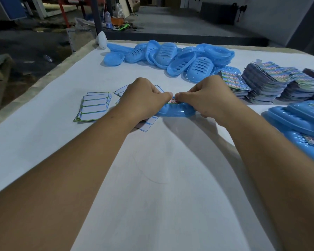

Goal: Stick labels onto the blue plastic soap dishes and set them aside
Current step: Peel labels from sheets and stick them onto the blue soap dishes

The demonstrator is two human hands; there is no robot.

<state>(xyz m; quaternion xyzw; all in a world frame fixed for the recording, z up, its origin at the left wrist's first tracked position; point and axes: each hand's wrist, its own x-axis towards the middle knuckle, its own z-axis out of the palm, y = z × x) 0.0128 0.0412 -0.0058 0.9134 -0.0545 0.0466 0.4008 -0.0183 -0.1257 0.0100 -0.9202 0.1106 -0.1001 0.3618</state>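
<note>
Head view, left hand [143,98] and right hand [205,100] curled on a blue soap dish [174,111] mid-bench, thumbs meeting on its label [172,101], print half hidden, labelled dishes [301,122] cut off at right edge.

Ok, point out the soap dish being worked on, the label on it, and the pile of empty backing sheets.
soap dish [174,111], head view, its near side wall
label [172,101], head view, printed strip between the thumbs
backing sheets [93,107], head view, top sheet

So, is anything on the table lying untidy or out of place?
Mostly tidy. The unlabelled soap dishes at the far edge lie in a loose heap, some tilted on each other. The empty backing sheets sit fanned, not squared. Nothing looks spilled or broken.
</note>
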